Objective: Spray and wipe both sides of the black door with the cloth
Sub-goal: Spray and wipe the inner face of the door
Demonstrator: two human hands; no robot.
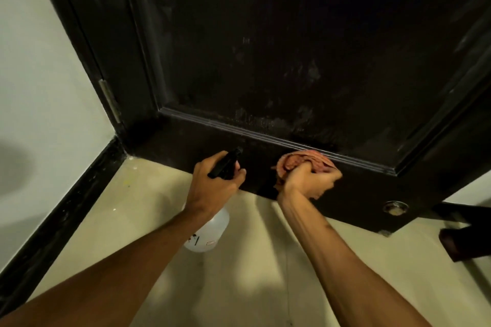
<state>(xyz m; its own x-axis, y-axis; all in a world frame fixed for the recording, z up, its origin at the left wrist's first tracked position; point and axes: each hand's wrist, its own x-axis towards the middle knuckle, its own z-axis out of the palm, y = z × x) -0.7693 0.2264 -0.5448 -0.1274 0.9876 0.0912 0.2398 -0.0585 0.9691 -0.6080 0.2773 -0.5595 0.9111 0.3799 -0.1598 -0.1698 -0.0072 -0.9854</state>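
Observation:
The black door (279, 48) fills the upper view, with pale streaks and smears on its lower panel. My right hand (308, 180) grips a bunched reddish cloth (300, 160) and presses it against the door's bottom rail, just under the panel moulding. My left hand (212, 183) holds a spray bottle by its black trigger head (225, 164), nozzle towards the door's lower rail. The bottle's clear white body (210, 231) hangs below my wrist, partly hidden by my forearm.
A white wall (39, 74) with a black skirting board (66, 207) runs along the left. A metal hinge (110, 101) sits on the door frame. A round metal fitting (395, 207) is low on the door. Beige floor (239, 273) lies below; a dark object (462, 239) stands at right.

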